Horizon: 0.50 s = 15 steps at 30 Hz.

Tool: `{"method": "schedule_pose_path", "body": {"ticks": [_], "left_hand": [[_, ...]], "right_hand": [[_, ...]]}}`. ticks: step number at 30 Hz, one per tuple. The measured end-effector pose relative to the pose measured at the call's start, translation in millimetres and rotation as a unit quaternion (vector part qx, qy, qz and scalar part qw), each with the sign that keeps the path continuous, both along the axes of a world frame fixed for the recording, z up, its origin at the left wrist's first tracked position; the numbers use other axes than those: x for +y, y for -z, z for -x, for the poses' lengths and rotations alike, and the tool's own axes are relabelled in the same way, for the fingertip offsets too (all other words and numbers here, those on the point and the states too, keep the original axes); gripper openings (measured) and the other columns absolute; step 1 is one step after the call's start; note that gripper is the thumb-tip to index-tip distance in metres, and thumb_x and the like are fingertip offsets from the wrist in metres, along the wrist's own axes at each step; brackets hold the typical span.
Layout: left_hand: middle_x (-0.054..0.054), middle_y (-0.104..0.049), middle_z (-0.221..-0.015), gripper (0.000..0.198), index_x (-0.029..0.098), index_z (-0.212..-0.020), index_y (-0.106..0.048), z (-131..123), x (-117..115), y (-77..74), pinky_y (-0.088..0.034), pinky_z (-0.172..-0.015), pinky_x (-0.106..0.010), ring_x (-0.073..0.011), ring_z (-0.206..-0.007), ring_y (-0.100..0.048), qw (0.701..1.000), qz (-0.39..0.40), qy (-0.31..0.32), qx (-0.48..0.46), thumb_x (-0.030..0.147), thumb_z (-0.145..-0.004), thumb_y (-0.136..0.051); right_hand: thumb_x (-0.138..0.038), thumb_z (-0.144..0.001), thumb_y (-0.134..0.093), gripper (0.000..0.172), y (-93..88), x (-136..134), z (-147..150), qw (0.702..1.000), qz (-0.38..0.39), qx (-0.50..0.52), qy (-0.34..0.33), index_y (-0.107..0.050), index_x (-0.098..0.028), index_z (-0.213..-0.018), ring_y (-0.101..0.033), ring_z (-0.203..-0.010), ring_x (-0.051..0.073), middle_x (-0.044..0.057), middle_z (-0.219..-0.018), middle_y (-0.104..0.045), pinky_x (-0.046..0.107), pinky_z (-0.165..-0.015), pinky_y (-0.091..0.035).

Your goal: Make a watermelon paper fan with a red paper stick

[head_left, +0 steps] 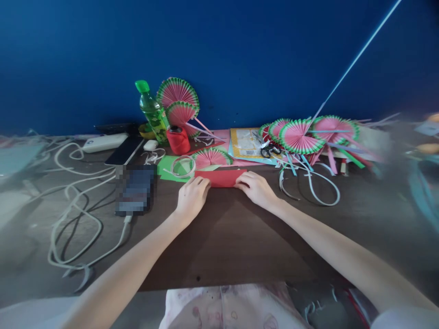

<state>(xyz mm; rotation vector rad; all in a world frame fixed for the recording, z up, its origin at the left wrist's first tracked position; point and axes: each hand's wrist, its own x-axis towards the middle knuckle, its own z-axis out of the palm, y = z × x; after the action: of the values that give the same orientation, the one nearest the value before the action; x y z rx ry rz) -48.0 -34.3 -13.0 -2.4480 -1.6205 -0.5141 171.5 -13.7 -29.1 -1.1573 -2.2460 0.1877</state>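
The dark brown surface runs out from the near edge, with white cables looping at its left. Midway across, the left hand and right hand have their fingers curled down, closed on either end of a folded red paper lying flat. Beyond are pleated paper fans, a green bottle and a blue wall.

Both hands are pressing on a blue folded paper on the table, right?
No, the folded paper is red, not blue. The head view shows the left hand and right hand both pressing on it on the table.
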Motion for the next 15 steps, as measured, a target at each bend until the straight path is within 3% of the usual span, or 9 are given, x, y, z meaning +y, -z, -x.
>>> {"method": "schedule_pose_path", "body": {"ticks": [7, 11, 15], "left_hand": [[-0.004, -0.061, -0.085, 0.019, 0.019, -0.088, -0.059, -7, 0, -8.0, -0.039, -0.059, -0.026, -0.0166, -0.079, -0.057, 0.998, 0.044, -0.022, 0.040, 0.018, -0.088, -0.040], [-0.007, -0.060, -0.087, 0.023, 0.017, -0.089, -0.060, -13, -4, -8.7, -0.040, -0.058, -0.028, -0.0189, -0.080, -0.056, 0.994, 0.022, -0.023, 0.101, 0.008, -0.084, -0.039], [-0.007, -0.059, -0.086, 0.022, 0.017, -0.083, -0.060, -9, -2, -6.0, -0.043, -0.062, -0.029, -0.0193, -0.081, -0.055, 0.996, -0.007, -0.001, 0.091, 0.012, -0.086, -0.040]], "right_hand": [[-0.019, -0.083, -0.055, 0.012, -2.3, 10, -1, 0.999, 0.049, 0.006, -0.022, -0.056, -0.019, -0.071, -0.056, -0.076, 0.017, 0.004, -0.075, -0.061, 0.028, -0.071, -0.042], [-0.019, -0.083, -0.055, 0.014, 0.9, 12, 0, 0.998, 0.057, 0.026, -0.017, -0.049, -0.019, -0.070, -0.053, -0.075, 0.016, 0.003, -0.076, -0.056, 0.027, -0.067, -0.041], [-0.020, -0.083, -0.055, 0.014, 2.6, 12, 1, 0.998, 0.048, 0.027, -0.009, -0.047, -0.019, -0.072, -0.051, -0.074, 0.016, 0.003, -0.077, -0.054, 0.026, -0.065, -0.039]]}}
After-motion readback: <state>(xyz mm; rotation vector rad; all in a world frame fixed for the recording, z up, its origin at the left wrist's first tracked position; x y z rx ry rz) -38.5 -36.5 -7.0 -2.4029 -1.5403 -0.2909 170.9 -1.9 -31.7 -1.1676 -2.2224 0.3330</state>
